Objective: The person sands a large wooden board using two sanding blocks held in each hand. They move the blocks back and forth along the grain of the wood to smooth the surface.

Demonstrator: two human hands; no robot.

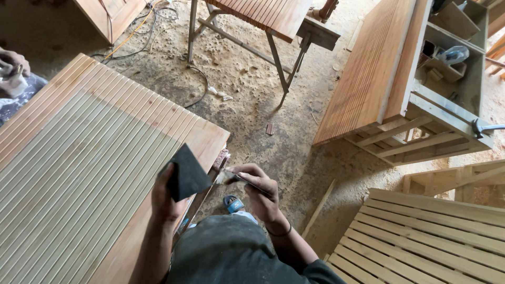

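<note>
Sawdust-covered workshop floor [252,79] fills the middle of the frame, cables trailing at upper left. Head view: a ribbed wooden panel [79,168] lies slantwise across the left half, pale in its centre, reddish at its edges. Left hand [165,197], lower centre, has its grip closed around a dark triangular pad [187,172], held over the panel's right edge. Right hand [260,192], just beside it, pinches a thin flat blade [239,178] whose tip points toward the pad. Another person's hand [11,60] rests at the far left edge. Slatted wooden frames [421,236] sit lower right; a trestle [263,31] stands top centre.
</note>
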